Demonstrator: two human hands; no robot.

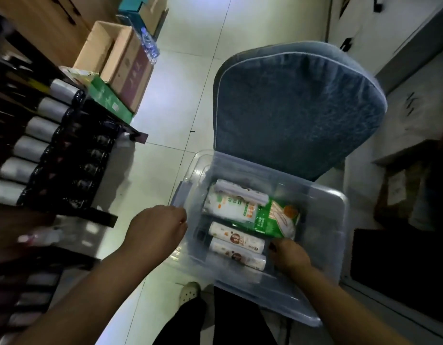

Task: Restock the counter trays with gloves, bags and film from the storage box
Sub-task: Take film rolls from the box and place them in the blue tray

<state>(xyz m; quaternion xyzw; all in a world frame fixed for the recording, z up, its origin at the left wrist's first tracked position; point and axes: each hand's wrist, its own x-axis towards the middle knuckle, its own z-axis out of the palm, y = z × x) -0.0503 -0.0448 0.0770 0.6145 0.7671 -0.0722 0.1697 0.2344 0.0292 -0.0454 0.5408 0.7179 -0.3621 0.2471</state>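
A clear plastic storage box (322, 245) rests on a blue cushioned chair (297, 110). Inside lie a white pack with green print (227, 205), a green glove packet (277, 217) and two white rolls (236, 237) (237, 255) side by side. My left hand (156, 227) grips the box's left rim beside its grey latch (181, 195). My right hand (289, 253) reaches inside the box at the right end of the rolls, fingers curled; what it touches is hidden.
A dark shelf rack (66, 150) with rows of white-capped bottles stands at the left. Cardboard boxes (115, 61) and a green carton (108, 100) sit on the floor beyond it. White cabinets (402, 46) line the right. My shoe (189, 291) is on the tiled floor.
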